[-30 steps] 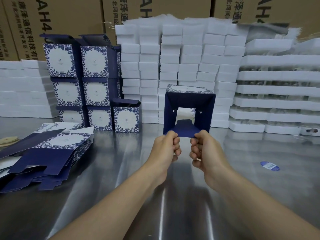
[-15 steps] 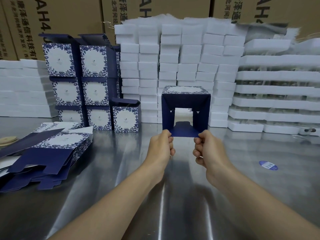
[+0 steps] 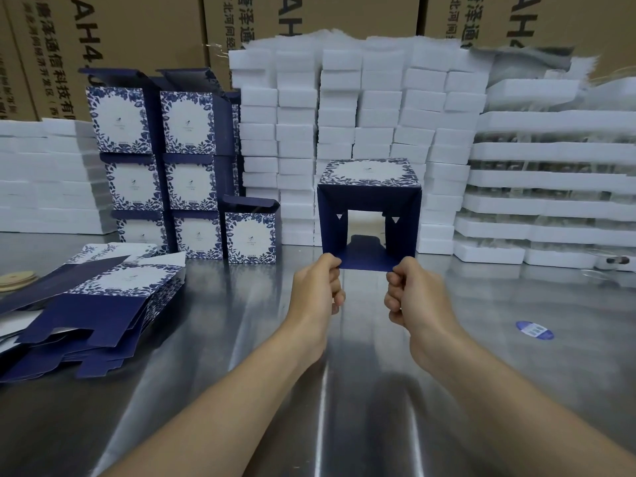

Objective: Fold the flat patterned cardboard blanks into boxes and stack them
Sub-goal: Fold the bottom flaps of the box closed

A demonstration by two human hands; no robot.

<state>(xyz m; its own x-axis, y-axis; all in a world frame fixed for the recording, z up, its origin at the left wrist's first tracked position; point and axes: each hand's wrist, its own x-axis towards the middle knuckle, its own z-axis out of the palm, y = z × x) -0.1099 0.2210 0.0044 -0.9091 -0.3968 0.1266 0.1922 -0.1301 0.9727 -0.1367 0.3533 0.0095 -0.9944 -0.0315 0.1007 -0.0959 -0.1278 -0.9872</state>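
Left brown carton (image 3: 113,32): large black "AH4" running down the face; beside it a column of Chinese characters, legible part "泽通信科技有". Middle carton (image 3: 344,12): "AH", cut by the frame edge; characters "泽通" and a smaller line "北河间". Right carton (image 3: 568,18): partial "AH"; characters cut off, not readable. Stacked patterned boxes (image 3: 187,122): small mark and line of print in each white panel, too small to read. Blue oval sticker (image 3: 534,329) on desk (image 3: 516,390): white marking, illegible.

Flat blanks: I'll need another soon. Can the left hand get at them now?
Likely yes, once freed: the left hand pinches the box, but nothing stands between it and the blanks.
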